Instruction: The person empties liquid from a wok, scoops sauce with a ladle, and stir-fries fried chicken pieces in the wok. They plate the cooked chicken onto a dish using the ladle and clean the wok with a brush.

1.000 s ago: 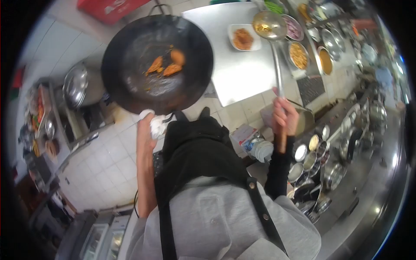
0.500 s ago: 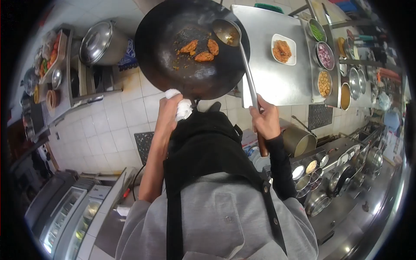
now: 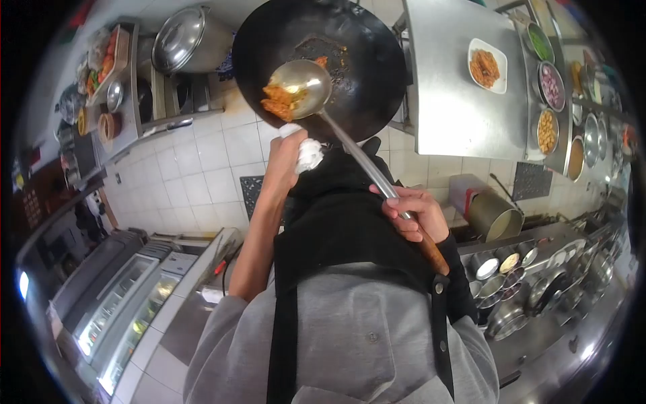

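A large black wok point(image 3: 367, 81) fills the top centre of the head view. My left hand point(image 3: 284, 160) is closed round a white cloth point(image 3: 309, 155) at the wok's near rim. My right hand point(image 3: 418, 214) grips the long handle of a metal ladle point(image 3: 360, 156), whose wooden end points toward my body. The ladle's bowl lies over the left part of the wok. Orange-brown fried pieces point(image 3: 277, 102) are at the bowl's left edge, and another small piece shows just beyond the bowl. Dark crumbs stick to the wok's far side.
Right of the wok, a steel table point(image 3: 447, 121) bears a white dish point(image 3: 498, 85) of fried pieces. Beside it are bowls of green pieces point(image 3: 539, 42), chopped onion point(image 3: 551, 85) and yellowish pieces point(image 3: 546, 130). A lidded pot point(image 3: 182, 42) stands left; a deep pot point(image 3: 494, 214) is at right.
The ladle's bowl has moved from the wok's right side to its left, gathering the pieces there. My right hand has come nearer my body. The view has shifted, so the surroundings appear further right.
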`<state>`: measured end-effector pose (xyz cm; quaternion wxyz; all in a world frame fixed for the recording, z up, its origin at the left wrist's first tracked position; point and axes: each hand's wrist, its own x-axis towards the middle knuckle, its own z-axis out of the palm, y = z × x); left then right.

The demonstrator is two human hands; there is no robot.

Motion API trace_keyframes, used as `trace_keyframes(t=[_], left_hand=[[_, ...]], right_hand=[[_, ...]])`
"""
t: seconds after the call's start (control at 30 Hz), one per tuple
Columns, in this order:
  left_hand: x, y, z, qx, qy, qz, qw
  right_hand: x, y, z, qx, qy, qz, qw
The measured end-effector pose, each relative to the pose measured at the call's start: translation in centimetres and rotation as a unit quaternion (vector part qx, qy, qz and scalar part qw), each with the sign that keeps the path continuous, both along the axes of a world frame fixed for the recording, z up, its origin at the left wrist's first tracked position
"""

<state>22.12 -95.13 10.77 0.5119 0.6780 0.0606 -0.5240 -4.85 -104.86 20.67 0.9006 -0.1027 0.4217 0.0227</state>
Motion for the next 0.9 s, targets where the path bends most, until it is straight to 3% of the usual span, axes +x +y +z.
trace_keyframes(t=[0.1, 0.27, 0.4, 0.6, 0.67, 0.9], left_hand=[[0.2, 0.6, 1.1, 0.000, 0.028, -0.003, 1.000], [-0.5, -0.5, 4.1, -0.013, 0.059, -0.025, 0.998], [-0.3, -1.9, 3.2, -0.073, 0.083, -0.052, 0.992], [-0.2, -4.3, 2.9, -0.078, 0.086, -0.080, 0.990], [0.2, -4.5, 2.4, -0.073, 0.084, -0.088, 0.990], [0.7, -4.2, 1.8, -0.042, 0.064, -0.103, 0.992]], right_hand=[[-0.4, 0.3, -1.3, 0.047, -0.042, -0.046, 0.997], [-2.2, 0.4, 0.4, -0.005, -0.038, -0.094, 0.995], [-4.5, 0.4, 2.1, -0.025, -0.040, -0.178, 0.983], [-8.5, -0.6, 5.4, -0.159, 0.003, -0.309, 0.938], [-9.1, -1.6, 5.3, -0.272, 0.070, -0.305, 0.910], [-11.6, -6.8, -1.4, -0.431, 0.225, -0.274, 0.829]])
